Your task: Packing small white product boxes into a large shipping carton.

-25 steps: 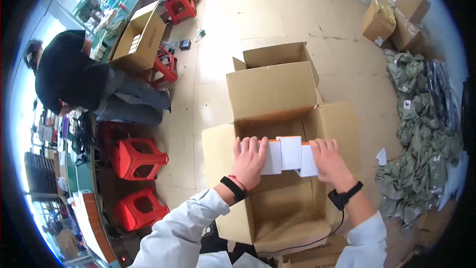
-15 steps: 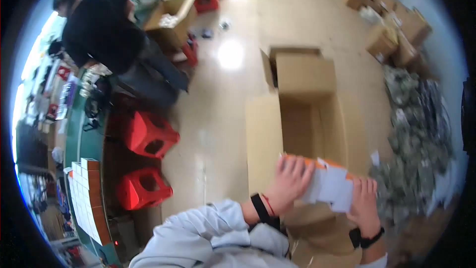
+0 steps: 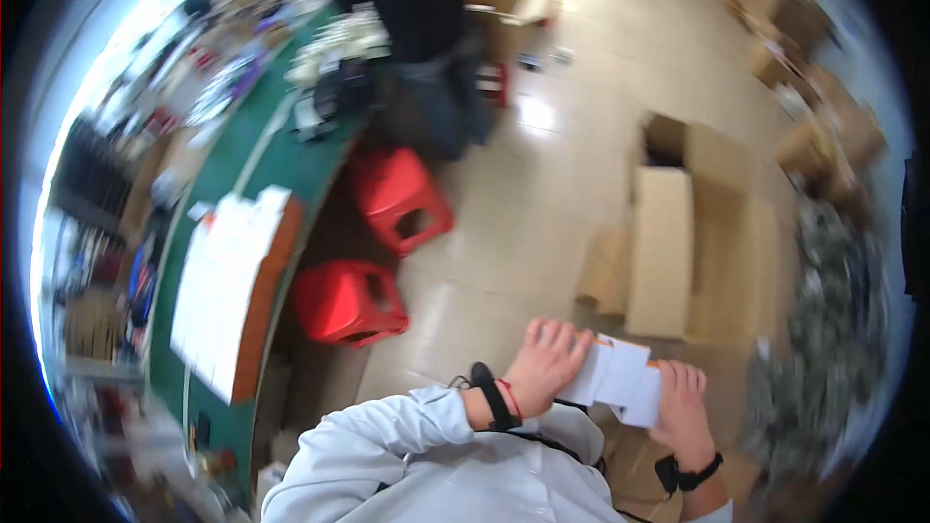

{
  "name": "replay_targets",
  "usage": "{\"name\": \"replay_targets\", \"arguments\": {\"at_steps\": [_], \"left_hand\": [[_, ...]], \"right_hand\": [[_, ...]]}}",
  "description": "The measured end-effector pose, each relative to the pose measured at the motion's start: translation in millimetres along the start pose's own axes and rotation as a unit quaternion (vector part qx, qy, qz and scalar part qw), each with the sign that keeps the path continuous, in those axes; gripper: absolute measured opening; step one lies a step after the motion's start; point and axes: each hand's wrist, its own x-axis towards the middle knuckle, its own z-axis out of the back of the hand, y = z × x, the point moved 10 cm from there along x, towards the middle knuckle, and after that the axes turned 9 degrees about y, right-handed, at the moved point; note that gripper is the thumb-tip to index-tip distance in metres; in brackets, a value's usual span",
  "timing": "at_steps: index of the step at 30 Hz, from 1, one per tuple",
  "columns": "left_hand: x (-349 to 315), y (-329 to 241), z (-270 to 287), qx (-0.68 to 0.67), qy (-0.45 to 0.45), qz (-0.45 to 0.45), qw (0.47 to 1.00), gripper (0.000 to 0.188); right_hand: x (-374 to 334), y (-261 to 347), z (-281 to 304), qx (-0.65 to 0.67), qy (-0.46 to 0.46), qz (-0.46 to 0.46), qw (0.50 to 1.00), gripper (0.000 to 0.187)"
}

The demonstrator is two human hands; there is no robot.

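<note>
In front of my body, a short row of small white boxes (image 3: pixel 620 380) with orange edges is squeezed between my two hands. My left hand (image 3: pixel 545 365) presses on its left end, fingers curled over the far side. At the opposite end, my right hand (image 3: pixel 684 409) grips it in the same way. A large open cardboard carton (image 3: pixel 661 257) stands on the floor just beyond the boxes, its flaps spread. On the green table (image 3: pixel 325 160) to the left lies a block of similar white boxes with orange sides (image 3: pixel 218 281).
Two red plastic stools (image 3: pixel 402 201) stand beside the table. A person in dark clothes (image 3: pixel 412 15) is at the table's far part. Cardboard boxes (image 3: pixel 819 126) and wrapped greyish-green bundles (image 3: pixel 823 329) line the right wall. More cardboard (image 3: pixel 644 470) lies below my hands.
My view has swung left, so table, stools and carton appear farther right. My hands, still holding the white boxes, have moved from the carton's near edge toward the table side.
</note>
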Motion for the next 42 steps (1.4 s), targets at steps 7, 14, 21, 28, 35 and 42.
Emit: {"name": "replay_targets", "arguments": {"at_steps": [7,14,21,28,35,42], "left_hand": [[-133.5,123.5,65.4,0.015,-0.070,0.229,0.971,0.080],[-258.9,239.2,134.8,0.036,-0.188,0.460,0.867,0.082],[-380.0,316.5,180.2,0.074,-0.259,0.603,0.751,0.076],[-524.1,392.3,196.5,0.087,-0.270,0.684,0.672,0.074],[-639.3,488.1,165.4,0.050,-0.173,0.715,0.676,0.085],[-666.1,538.0,136.0,0.014,-0.200,0.683,0.702,0.089]], "right_hand": [[143.4,141.9,42.7,-0.001,-0.017,0.199,0.980,0.082],[287.6,323.3,91.1,-0.070,-0.042,0.476,0.876,0.074],[373.5,521.8,125.6,-0.118,-0.086,0.648,0.747,0.076],[400.5,716.4,113.9,-0.196,-0.070,0.718,0.664,0.076],[433.8,846.2,56.3,-0.192,-0.065,0.745,0.635,0.076],[481.6,876.9,-11.8,-0.251,0.031,0.685,0.684,0.096]]}}
